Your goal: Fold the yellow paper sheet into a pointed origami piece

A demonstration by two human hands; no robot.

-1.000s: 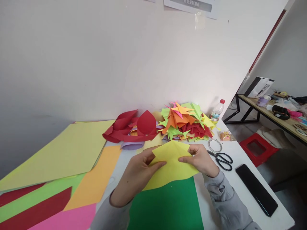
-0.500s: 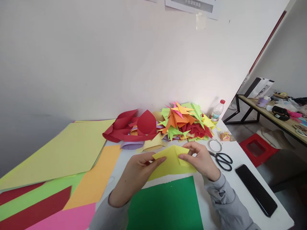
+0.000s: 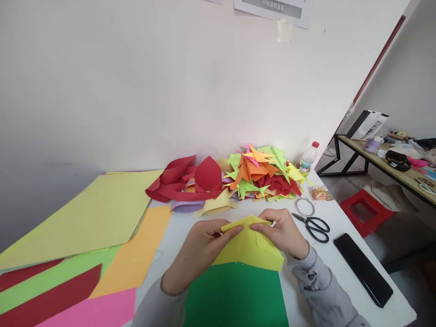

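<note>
Both my hands grip a partly folded yellow paper (image 3: pixel 250 247) over the white table (image 3: pixel 340 272). My left hand (image 3: pixel 200 250) pinches its left top corner, fingers closed on the fold. My right hand (image 3: pixel 282 231) pinches the right side of the top fold. The paper's lower edge overlaps a green sheet (image 3: pixel 235 297) lying flat in front of me. Behind the yellow paper sits a pile of folded paper shapes (image 3: pixel 262 175) in orange, green, yellow and red.
Large coloured sheets (image 3: pixel 88 218) cover the table's left. Red curled paper scraps (image 3: pixel 190 181) lie at the back. To the right lie a tape ring (image 3: pixel 304 206), scissors (image 3: pixel 315 225), a black phone (image 3: pixel 363 268) and a water bottle (image 3: pixel 308 159). A red stool (image 3: pixel 366 211) stands beyond.
The yellow paper has been folded over and tipped toward me, so its lower flap now lies across the green sheet. Both hands have dropped slightly closer to the table.
</note>
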